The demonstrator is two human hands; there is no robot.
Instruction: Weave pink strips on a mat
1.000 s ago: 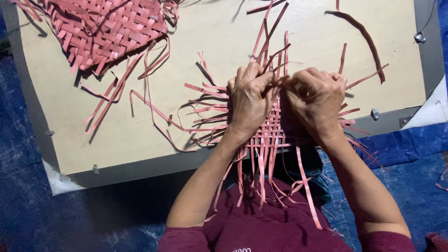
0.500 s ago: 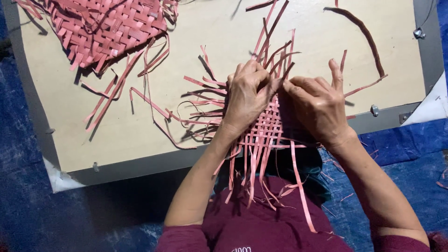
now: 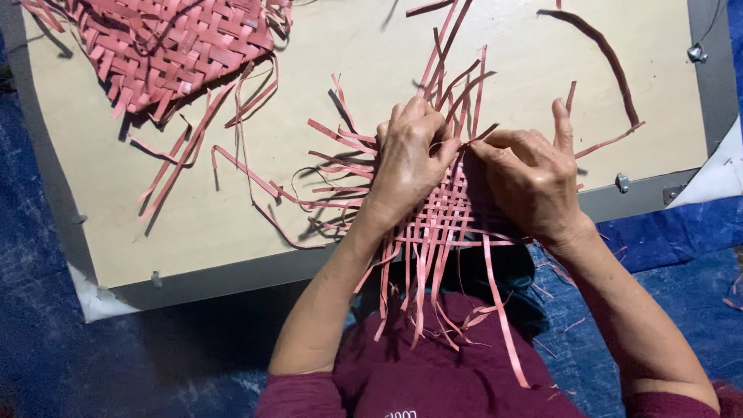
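At the near edge of the worktop (image 3: pixel 232 232), the left hand (image 3: pixel 406 162) presses the half-woven pink mat (image 3: pixel 437 220) flat while the right hand (image 3: pixel 530 182) pinches one strip (image 3: pixel 478 135) in its fingers, which seemingly next needs tucking under its neighbour.

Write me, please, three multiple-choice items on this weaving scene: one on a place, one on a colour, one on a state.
1. Where does the finished woven piece lie on the board?
A. far left corner
B. near right corner
C. under the hands

2. What colour are the strips?
A. green
B. pink
C. white

3. What are the left hand and right hand doing?
A. resting apart
B. holding scissors
C. both on the small weave

Answers: 1 A, it sits at the upper left; 2 B, every strip is pink; 3 C, both hands press the lattice.
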